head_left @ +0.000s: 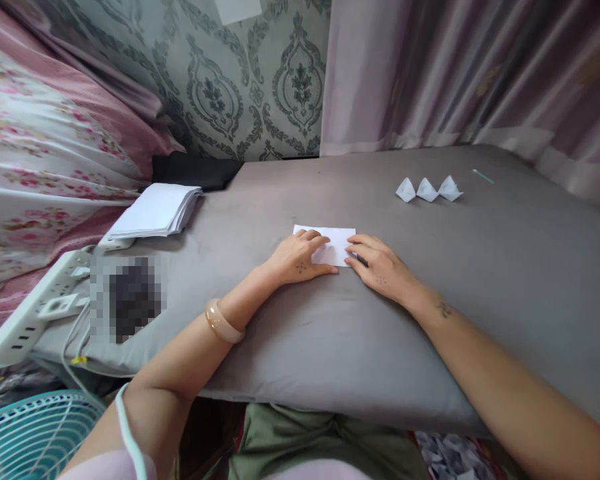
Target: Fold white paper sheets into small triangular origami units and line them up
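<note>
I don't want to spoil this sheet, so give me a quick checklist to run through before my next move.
1. Both hands at the sheet: ok; left hand over its left part, right hand at its right edge.
2. White paper sheet edges lined up: cannot tell; fingers cover part.
3. Right hand free of other objects: not ok; a slim dark object shows by its fingers.
4. Three folded paper pieces out of the way: ok; beyond the right hand.
5. Paper stack apart from both hands: ok.
</note>
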Demonstrator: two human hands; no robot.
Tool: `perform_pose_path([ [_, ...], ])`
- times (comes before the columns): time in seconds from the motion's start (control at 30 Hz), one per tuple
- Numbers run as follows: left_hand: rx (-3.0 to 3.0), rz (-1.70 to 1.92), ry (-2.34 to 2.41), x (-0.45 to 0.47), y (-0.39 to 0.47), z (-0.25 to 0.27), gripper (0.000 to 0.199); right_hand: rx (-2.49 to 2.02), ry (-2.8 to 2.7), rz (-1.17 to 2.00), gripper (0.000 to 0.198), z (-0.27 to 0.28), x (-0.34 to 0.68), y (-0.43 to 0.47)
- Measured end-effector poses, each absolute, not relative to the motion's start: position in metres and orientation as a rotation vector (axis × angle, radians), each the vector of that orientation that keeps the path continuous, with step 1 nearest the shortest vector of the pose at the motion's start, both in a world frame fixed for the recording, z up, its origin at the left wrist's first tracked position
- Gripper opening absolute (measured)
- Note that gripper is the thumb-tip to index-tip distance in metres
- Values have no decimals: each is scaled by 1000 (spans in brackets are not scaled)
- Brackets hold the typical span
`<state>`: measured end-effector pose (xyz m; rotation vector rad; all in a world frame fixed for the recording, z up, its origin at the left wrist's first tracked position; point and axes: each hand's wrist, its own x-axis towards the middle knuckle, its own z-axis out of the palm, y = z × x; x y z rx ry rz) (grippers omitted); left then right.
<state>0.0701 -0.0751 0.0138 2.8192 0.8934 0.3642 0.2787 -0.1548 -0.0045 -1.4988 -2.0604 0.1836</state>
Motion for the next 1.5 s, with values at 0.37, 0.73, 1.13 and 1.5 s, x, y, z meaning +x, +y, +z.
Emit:
perform_pose_path([
  [0.37,3098,280,775,51,-75,14,31,-1436,-1580,680,21,3,258,-157],
  [0.73,2774,571,773,43,-55,-4,37,-1810,-1831,268,36,2,287,-123],
  [1.13,2732,663,854,43,-49,-10,36,-2300,-1531,785,21,29,285,-102],
  [1.5,2855,654,803,49,-59,0,33,-1798,-732,1578,30,40,270,-140],
])
